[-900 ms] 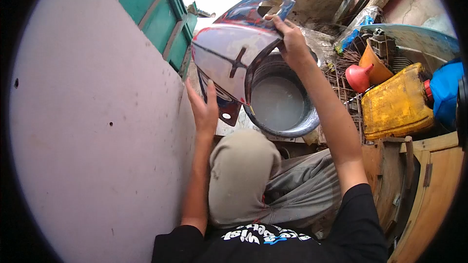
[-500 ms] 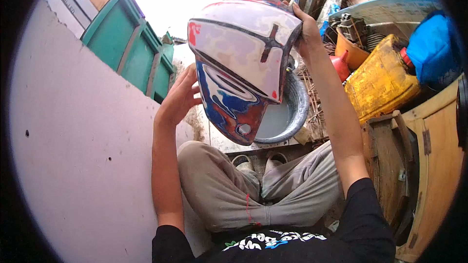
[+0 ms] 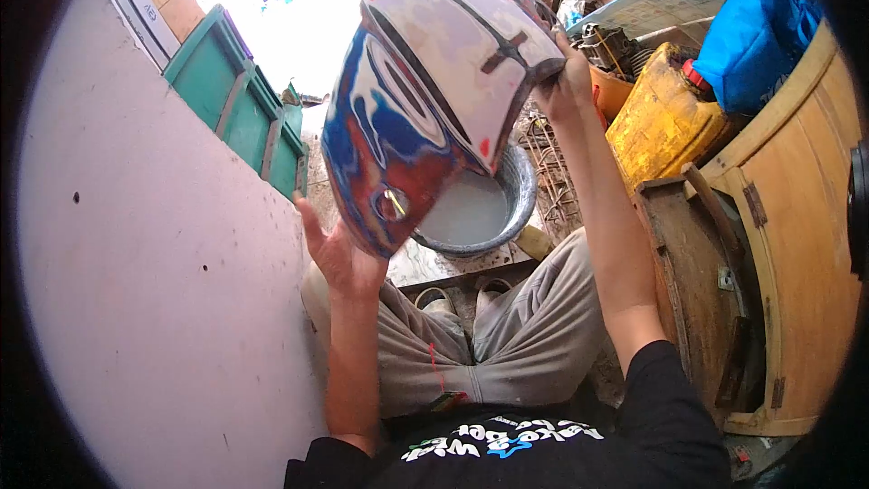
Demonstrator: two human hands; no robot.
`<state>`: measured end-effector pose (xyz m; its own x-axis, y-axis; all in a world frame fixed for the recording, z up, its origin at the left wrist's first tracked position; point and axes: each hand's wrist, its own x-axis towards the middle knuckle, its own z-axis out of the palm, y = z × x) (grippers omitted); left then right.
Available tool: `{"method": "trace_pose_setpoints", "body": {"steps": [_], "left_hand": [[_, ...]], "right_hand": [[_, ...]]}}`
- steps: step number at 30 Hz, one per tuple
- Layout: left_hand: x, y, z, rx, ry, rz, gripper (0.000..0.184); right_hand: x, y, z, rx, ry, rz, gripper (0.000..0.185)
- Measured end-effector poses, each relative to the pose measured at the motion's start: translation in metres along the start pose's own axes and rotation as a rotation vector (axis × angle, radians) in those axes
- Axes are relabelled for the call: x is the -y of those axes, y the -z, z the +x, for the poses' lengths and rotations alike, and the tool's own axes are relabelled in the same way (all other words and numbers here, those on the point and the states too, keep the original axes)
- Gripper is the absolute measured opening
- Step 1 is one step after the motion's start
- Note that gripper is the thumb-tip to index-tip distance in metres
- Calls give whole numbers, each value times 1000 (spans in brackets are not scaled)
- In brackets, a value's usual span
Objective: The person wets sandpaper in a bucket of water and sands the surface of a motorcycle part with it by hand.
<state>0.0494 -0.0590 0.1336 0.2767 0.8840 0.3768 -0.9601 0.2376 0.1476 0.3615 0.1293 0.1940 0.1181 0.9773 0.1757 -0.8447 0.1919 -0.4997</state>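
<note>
A large curved panel [image 3: 444, 54], patchy white with blue and red areas and a round hole near its lower end, is held up in front of me. My right hand [image 3: 566, 86] grips its right edge, fingers wrapped partly behind it. At the panel's lower left edge is my left hand [image 3: 339, 258], palm up and fingers apart, with the panel's lower end by its palm; some of its fingers are hidden. Below and behind the panel, a dark round tub [image 3: 520, 204] holds cloudy grey water [image 3: 466, 213].
A pale wall [image 3: 181, 263] runs along my left, with a green metal panel [image 3: 213, 72] beyond it. On the right are a yellow jerrycan [image 3: 665, 118], a blue bag [image 3: 756, 45] and wooden furniture [image 3: 806, 199]. A metal rack stands beside the tub.
The panel has tilted and come nearer, showing more of its blue and red side. My left hand has moved down to its lower end. The view has shifted, bringing more wooden furniture into sight.
</note>
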Motion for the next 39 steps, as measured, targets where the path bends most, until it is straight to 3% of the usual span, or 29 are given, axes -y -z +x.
{"method": "trace_pose_setpoints", "body": {"steps": [1,5,7,9,12,13,15,19,23,30,32,35,38,39], "left_hand": [[2,-5,0,101,-16,-41,83],[28,-37,-3,141,-180,48,90],[44,-38,3,98,-290,484,83],[59,-39,4,39,-309,711,68],[68,-44,13,-19,-220,768,37],[76,-49,12,-23,-286,794,32],[85,-68,3,-144,-266,1019,33],[92,-73,-12,-188,-371,1281,36],[106,-88,-18,-296,-472,1208,39],[99,-100,6,-452,-572,907,49],[90,-98,24,-637,-623,846,49],[68,-91,29,-577,-569,742,41],[50,-89,27,-502,-534,782,36],[49,-90,28,-480,-528,778,39]], "right_hand": [[-1,-4,-7,-60,27,19,41],[-14,-9,-37,-192,90,26,40],[-26,-10,-58,-202,72,97,38],[-32,-11,-82,-242,45,161,37],[-42,-30,-98,-251,10,244,37],[-47,-36,-108,-230,-5,235,37],[-55,-48,-131,-241,-36,212,36],[-62,-64,-167,-248,-121,242,33],[-64,-68,-195,-155,-195,264,34],[-72,-69,-209,-260,-206,231,31],[-67,-71,-208,-291,-262,77,32],[-53,-60,-201,-225,-431,-280,39],[-1,-66,-194,208,-661,-889,43],[15,-84,-192,321,-599,-1271,46]]}}
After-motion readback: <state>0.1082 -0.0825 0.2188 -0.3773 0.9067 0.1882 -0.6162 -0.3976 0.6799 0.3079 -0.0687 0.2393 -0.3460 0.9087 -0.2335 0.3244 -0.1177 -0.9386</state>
